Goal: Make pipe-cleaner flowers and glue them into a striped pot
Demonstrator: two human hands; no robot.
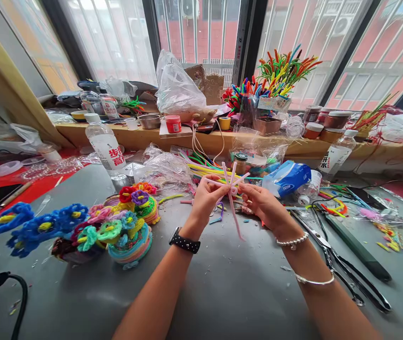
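Observation:
Several pale pink pipe cleaners (237, 215) cross at one centre and fan out like spokes, held up above the grey table. A small coil sits at the crossing. My left hand (206, 196) pinches them from the left, close to the centre. On the other side my right hand (263, 203) is closed on them, thumb and fingertips beside the coil. One long strand hangs down between my hands. To the left stand small pots of pipe-cleaner flowers, one with a blue, turquoise and peach coiled base (130, 245); blue blooms (46, 227) lean out further left.
Scissors (343, 264) and a dark green bar (359, 248) lie at right. A blue tissue pack (286, 178), loose pipe cleaners (205, 172) and plastic wrap (166, 170) sit behind my hands. A water bottle (105, 146) stands back left. The wooden sill (141, 137) carries jars.

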